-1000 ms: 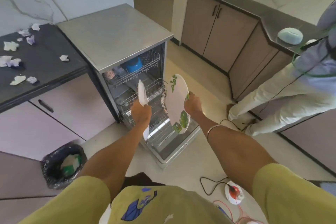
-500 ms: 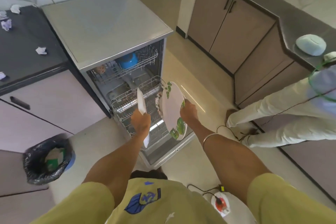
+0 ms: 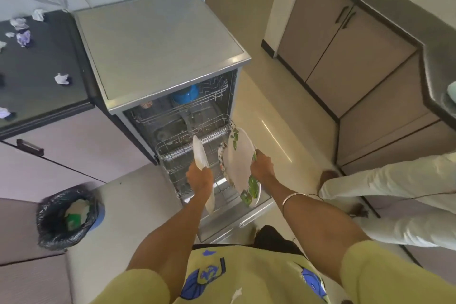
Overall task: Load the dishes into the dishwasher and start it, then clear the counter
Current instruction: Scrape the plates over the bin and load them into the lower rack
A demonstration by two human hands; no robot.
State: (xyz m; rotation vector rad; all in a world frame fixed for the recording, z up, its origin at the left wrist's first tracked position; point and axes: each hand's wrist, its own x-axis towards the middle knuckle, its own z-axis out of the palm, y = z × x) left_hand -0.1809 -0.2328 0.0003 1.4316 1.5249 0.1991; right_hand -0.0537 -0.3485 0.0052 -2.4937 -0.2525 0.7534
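Observation:
The steel dishwasher [image 3: 158, 47] stands open with its lower rack [image 3: 172, 148] pulled out over the dropped door [image 3: 237, 217]. My left hand [image 3: 199, 176] grips a plain white plate [image 3: 199, 153] on edge above the rack. My right hand [image 3: 262, 164] holds a larger white plate with green leaf prints [image 3: 239, 158], also upright, at the rack's right side. A patterned dish [image 3: 221, 153] stands in the rack between the two plates. A blue bowl [image 3: 185, 94] sits in the upper rack [image 3: 187, 108].
Crumpled paper scraps [image 3: 61, 78] lie on the dark counter [image 3: 37, 61] at left. A bin with a black liner [image 3: 49, 229] stands on the floor at lower left. Another person's legs [image 3: 385, 185] are at right, by the brown cabinets [image 3: 345, 39].
My view has shifted closer and lower over the dishwasher. Both plates have come down nearer the lower rack, still gripped in the same hands.

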